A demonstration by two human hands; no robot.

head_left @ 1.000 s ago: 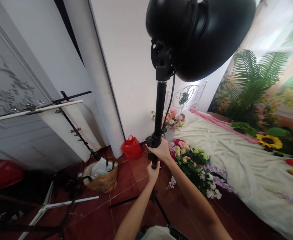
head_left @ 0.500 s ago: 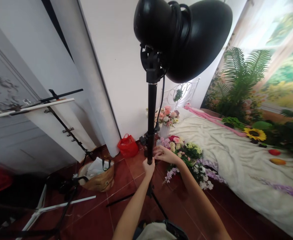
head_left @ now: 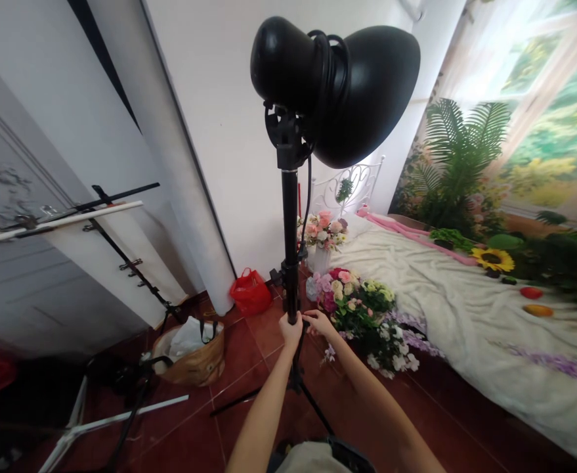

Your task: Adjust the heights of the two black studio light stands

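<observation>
A black studio lamp (head_left: 367, 92) with its cord coiled around it sits on top of a black light stand (head_left: 291, 223). My left hand (head_left: 291, 330) is wrapped round the stand's pole below a clamp knob. Just to the right of the pole is my right hand (head_left: 316, 323), its fingers bent together at the pole's side; what they pinch, if anything, is too small to make out. The power cord hangs down along the pole above my hands. Dark tripod legs (head_left: 315, 407) spread over the floor beneath.
Flower bunches (head_left: 362, 305) lie right of the stand, beside a bed with a cream blanket (head_left: 396, 263). A red bag (head_left: 250, 292) and a woven basket (head_left: 194, 358) are on the tiled floor to the left. A backdrop stand (head_left: 125, 263) leans farther left.
The lamp head appears lower and slightly left, and smaller. My right hand has come down a little along the pole, with its fingers drawn closer together. My left hand keeps its hold.
</observation>
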